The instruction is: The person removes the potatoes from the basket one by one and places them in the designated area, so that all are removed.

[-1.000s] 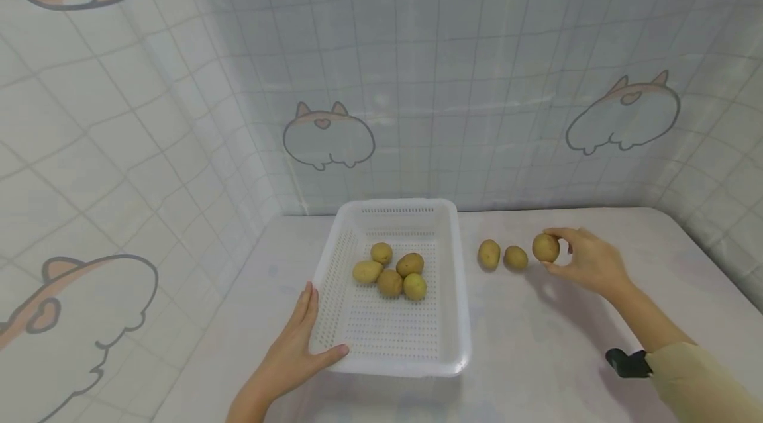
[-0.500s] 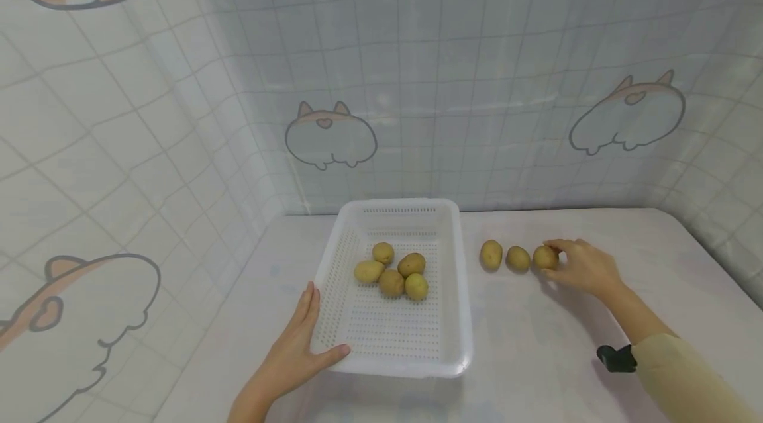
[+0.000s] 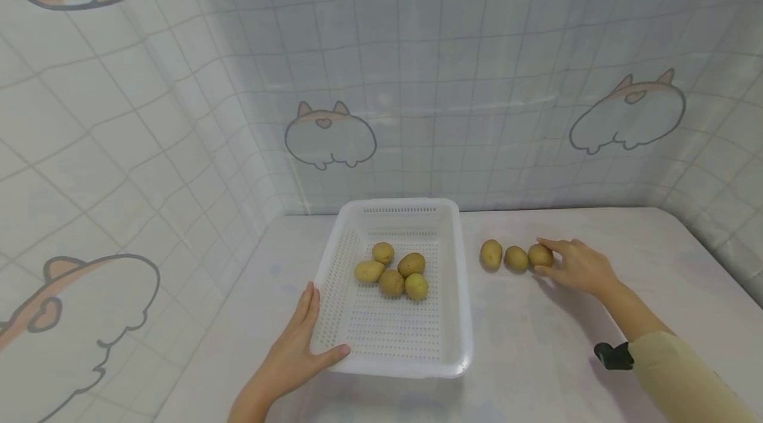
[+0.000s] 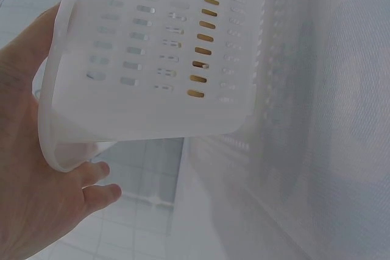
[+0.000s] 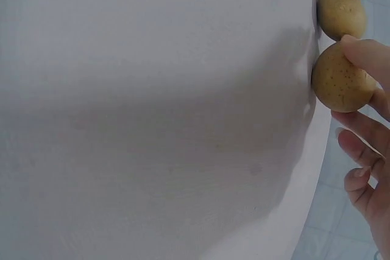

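Pale grid-patterned walls (image 3: 405,79) are enclosing a white table (image 3: 536,357). Toward 6 o'clock, a white basket (image 3: 411,368) is holding five potatoes (image 3: 391,282). At its 8 o'clock corner, the left hand (image 3: 292,353) is resting, fingers straight along the outside. At its 3 o'clock, two potatoes (image 3: 516,259) are lying in line; the right hand (image 3: 578,267) is pinching a third potato (image 3: 540,256) just beside them. Work is seemingly partway along: three outside, five inside.

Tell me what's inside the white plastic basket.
Five potatoes sit together on the perforated floor of the white basket. The patch of floor directly beneath them is covered, so I can't see it.
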{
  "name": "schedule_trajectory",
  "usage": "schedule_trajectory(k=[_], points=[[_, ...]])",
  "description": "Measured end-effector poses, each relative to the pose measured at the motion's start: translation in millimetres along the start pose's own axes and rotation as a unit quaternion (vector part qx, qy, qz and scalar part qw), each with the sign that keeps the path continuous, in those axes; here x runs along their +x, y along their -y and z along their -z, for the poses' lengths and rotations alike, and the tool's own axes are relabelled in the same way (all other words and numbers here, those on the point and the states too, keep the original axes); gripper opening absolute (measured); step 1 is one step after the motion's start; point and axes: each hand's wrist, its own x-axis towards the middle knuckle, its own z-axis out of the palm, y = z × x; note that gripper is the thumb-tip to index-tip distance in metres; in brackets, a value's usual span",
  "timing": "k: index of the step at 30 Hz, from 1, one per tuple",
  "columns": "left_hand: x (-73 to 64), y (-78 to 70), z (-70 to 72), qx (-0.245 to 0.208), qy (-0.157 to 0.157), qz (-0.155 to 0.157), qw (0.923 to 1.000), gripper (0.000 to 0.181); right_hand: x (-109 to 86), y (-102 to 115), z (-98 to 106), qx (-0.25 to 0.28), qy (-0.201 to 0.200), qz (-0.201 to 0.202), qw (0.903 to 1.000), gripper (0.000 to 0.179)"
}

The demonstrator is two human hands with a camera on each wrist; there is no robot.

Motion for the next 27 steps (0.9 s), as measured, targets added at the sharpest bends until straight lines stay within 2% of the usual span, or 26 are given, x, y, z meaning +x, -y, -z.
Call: schedule_trajectory(k=[9, 19, 22, 27], points=[[-0.1, -0.1, -0.3, -0.002, 0.002, 0.002, 1.0, 0.116, -4.5, 0.3, 0.3, 0.004, 0.006, 0.004, 1.0, 0.08], [0.3, 1.0, -0.4, 0.001, -0.004, -0.005, 1.0, 0.115, -10.6, -0.5, 5.8, 0.014, -0.018, -0.001, 0.9997, 0.083], [0.2, 1.2, -0.5, -0.001, -0.004, -0.005, 1.0, 0.115, -11.5, 0.8, 7.6, 0.023, -0.041, -0.002, 0.9989, 0.082], [0.0, 1.1, -0.5, -0.003, -0.003, -0.003, 1.0, 0.115, -10.5, 3.9, 8.8, 0.043, -0.14, 0.022, 0.989, 0.075]])
